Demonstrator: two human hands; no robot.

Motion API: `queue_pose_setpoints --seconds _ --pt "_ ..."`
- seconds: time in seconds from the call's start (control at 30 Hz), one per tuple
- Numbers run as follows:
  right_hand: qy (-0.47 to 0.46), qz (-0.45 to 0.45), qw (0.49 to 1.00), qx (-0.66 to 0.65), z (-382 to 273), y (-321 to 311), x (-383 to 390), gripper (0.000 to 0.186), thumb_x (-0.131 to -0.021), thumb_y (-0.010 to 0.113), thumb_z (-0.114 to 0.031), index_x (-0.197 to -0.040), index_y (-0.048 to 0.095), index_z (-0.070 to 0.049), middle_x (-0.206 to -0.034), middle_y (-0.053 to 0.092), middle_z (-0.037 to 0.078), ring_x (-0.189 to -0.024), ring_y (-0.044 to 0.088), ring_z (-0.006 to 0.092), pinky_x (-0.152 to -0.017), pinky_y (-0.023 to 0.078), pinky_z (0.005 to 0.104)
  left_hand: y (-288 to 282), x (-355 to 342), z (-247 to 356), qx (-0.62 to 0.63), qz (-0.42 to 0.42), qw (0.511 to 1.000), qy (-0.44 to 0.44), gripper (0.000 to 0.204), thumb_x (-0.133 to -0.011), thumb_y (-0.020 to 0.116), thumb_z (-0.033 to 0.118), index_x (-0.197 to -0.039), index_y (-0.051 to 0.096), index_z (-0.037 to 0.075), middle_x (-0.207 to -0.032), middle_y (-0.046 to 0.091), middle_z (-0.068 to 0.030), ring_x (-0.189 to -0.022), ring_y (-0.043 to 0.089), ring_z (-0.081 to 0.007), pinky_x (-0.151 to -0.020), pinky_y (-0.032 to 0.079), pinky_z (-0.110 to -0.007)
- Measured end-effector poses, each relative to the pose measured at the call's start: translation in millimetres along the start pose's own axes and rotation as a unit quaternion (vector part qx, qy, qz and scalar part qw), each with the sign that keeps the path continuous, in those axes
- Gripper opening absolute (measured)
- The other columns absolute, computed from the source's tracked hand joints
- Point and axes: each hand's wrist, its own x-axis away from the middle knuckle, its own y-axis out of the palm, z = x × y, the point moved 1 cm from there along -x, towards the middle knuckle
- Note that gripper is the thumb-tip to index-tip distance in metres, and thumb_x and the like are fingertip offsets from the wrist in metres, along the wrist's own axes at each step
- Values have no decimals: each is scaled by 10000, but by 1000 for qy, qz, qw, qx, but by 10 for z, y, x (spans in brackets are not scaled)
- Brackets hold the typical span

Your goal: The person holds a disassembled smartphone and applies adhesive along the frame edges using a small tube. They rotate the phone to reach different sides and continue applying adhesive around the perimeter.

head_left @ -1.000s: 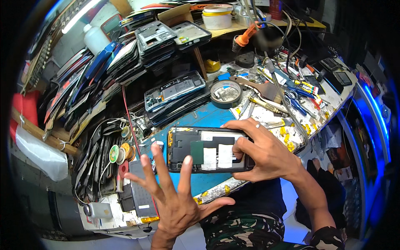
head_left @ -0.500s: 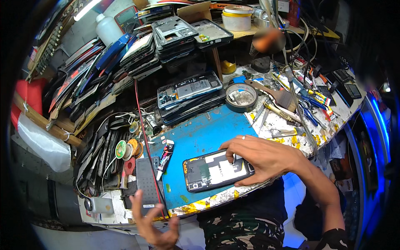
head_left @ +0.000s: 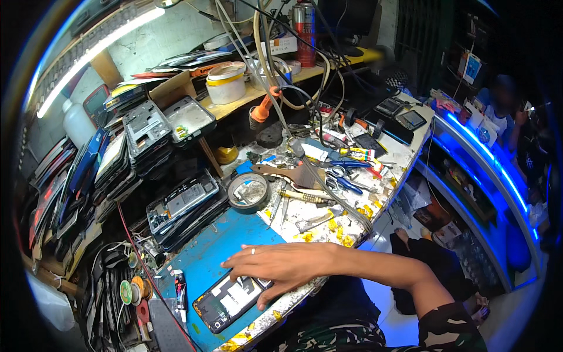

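An opened phone [head_left: 227,302] lies on the blue work mat [head_left: 220,243], its black frame and pale inner parts uncovered. My right hand [head_left: 281,265] reaches across it from the right. The thumb sits at the phone's near edge, and the other fingers bend over the far part, so the hand hides that end of the phone. To the left of the phone lies a small black-and-white glue tube [head_left: 180,294]. Beside that, a dark flat phone part [head_left: 167,321] is partly cut by the lower edge. My left hand is out of the picture.
Behind the mat sit stacked phone frames [head_left: 182,205] and a tape roll [head_left: 248,192]. A wooden brush [head_left: 299,174], pliers [head_left: 346,182] and loose cables [head_left: 328,202] crowd the right side. Solder spools [head_left: 126,291] stand at left. Another person [head_left: 504,111] is at the far right.
The view has swung to the right, so the bench appears farther left. My left hand, earlier raised near the bench's front edge, has left the picture. My right hand stays at the phone.
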Motion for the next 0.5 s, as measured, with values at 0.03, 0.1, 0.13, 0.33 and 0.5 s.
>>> queue_pose_setpoints --seconds 0.03,0.1,0.13,0.33,0.5 --pt "6 21 1000 -19 -10 -4 59 491 -877 663 -334 -1192 503 7 -1252 518 188 -1152 522 339 -969 439 427 -39 -18 -73 -16 33 999 15 214 -890 681 147 -994 703 -38 -807 700 -147 -691 606 -182 -675 498 -320" --pt "86 71 994 -22 10 -98 224 358 -895 640 -241 -1140 540 0 -1168 569 178 -1078 568 331 -918 467 415 -156 -85 -238 -27 94 995 32 226 -895 679 143 -979 698 -66 -866 705 -187 -715 623 -208 -699 503 -330" --pt "99 113 988 -32 27 -183 316 292 -905 629 -194 -1114 558 -3 -1126 594 173 -1041 591 328 -893 481 409 -233 -131 -319 -33 125 991 41 233 -897 678 141 -972 695 -79 -895 707 -207 -727 631 -222 -711 506 -335" --pt "311 281 866 272 102 -675 676 161 -879 569 -2 -1033 613 9 -971 648 160 -922 642 305 -795 502 369 -420 -463 -634 -97 142 974 147 286 -991 502 112 -1219 619 -15 -1183 648 -145 -1111 600 -209 -955 462 -328" --pt "210 202 944 156 -91 -406 408 184 -832 591 60 -1000 641 2 -948 666 152 -882 653 307 -787 510 373 -216 -404 -529 35 184 982 35 262 -965 585 177 -1133 657 -10 -994 697 -91 -847 620 -105 -648 481 -247"
